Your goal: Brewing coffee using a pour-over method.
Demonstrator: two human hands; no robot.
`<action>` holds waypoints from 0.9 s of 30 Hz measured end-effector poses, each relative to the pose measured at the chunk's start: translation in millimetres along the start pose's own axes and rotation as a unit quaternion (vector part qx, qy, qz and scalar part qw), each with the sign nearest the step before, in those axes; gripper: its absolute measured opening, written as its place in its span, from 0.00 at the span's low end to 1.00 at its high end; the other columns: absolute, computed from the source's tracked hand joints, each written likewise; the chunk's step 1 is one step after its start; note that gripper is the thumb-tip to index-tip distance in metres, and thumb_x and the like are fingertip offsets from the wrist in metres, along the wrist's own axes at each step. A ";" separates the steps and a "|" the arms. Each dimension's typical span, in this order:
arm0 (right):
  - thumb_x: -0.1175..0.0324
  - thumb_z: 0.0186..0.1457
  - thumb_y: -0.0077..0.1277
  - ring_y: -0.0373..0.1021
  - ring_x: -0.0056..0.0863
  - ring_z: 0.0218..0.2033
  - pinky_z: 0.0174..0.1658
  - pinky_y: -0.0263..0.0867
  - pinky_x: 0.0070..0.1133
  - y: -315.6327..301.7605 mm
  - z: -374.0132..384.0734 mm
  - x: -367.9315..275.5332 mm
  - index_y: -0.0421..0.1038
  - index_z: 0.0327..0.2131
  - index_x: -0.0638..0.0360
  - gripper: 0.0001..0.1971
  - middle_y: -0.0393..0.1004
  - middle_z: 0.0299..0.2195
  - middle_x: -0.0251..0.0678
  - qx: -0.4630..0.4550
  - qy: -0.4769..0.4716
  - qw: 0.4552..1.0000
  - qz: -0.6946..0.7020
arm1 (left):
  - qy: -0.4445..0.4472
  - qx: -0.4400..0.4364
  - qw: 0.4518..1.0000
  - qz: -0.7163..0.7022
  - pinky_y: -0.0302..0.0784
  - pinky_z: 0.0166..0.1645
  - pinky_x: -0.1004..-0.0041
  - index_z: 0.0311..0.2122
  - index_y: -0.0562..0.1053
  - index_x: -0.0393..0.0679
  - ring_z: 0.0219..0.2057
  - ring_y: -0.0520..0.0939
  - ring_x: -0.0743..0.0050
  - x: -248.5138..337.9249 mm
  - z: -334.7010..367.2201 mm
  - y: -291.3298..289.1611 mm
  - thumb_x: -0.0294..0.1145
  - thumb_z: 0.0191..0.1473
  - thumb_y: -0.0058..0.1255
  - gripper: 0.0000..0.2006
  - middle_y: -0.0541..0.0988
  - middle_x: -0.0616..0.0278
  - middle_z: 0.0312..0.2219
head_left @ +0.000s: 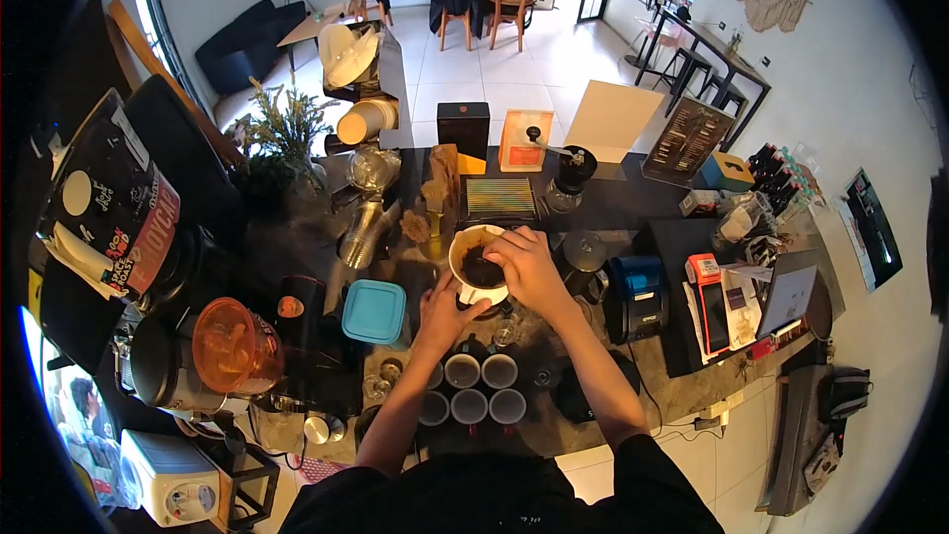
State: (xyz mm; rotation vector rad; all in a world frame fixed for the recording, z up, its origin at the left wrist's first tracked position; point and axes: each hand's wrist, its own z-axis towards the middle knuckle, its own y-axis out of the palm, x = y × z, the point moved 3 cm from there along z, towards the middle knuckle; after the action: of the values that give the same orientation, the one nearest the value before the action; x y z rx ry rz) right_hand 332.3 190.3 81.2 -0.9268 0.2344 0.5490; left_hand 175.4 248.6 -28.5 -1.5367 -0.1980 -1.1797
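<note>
A white coffee dripper (484, 295) stands in front of me, lined with a paper filter (457, 255) that holds dark, wet coffee grounds (479, 269). My left hand (447, 314) is curled around the dripper's lower left side, thumb along its base. Over the right rim, my right hand (524, 267) pinches the filter's edge; the fingertips are partly hidden. What supports the dripper is mostly covered by my hands. Nearer to me, several mugs (462, 372) stand in two rows between my forearms.
A teal-lidded container (375, 311) sits left of my left hand. To the right are a glass server (583, 252), a blue-and-black machine (635, 299) and a card terminal (705, 287). A hand grinder (571, 178) stands behind, with metal cups (368, 232) farther left.
</note>
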 end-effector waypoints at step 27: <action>0.74 0.52 0.50 0.66 0.38 0.39 0.46 0.56 0.30 2.1 -4.4 -6.7 0.74 0.32 0.61 0.04 0.74 0.33 0.37 0.000 0.003 1.000 0.001 | 0.004 0.002 1.000 -0.006 0.58 0.60 0.47 0.55 0.72 0.48 0.56 0.73 0.58 -7.0 1.5 5.3 0.56 0.47 0.62 0.33 0.70 0.67 0.58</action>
State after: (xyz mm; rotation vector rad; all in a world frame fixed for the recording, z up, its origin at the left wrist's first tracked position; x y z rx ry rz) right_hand 325.7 185.5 79.9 -0.9289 0.2403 0.5481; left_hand 176.4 251.1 -37.0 -1.5291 -0.2056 -1.1935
